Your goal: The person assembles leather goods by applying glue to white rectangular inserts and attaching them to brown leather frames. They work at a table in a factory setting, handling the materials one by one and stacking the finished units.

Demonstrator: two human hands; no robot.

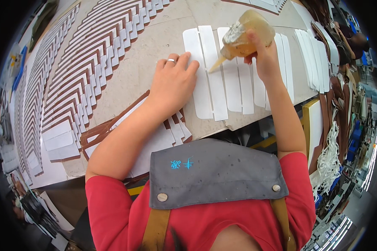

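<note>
My right hand (264, 56) grips a translucent squeeze bottle (253, 31) of amber liquid, tipped with its narrow nozzle pointing down and left. The nozzle's tip is over or on a long white panel (204, 98) with rounded corners, near the slit between its two strips. Whether liquid is coming out, I cannot tell. My left hand (174, 81) rests palm down, fingers apart, with fingertips at that panel's left edge. More white strips (241, 94) lie side by side to the right, partly behind the bottle and my right arm. Brown-edged white pieces (165, 136) lie beneath my left forearm.
Overlapping rows of white pieces with brown edges (92, 62) cover the left of the pale table (159, 39). At the right edge are fanned white strips (314, 58). Beyond the table hang brown pieces and tangled white cords (329, 154), beside a yellow-edged board (312, 125).
</note>
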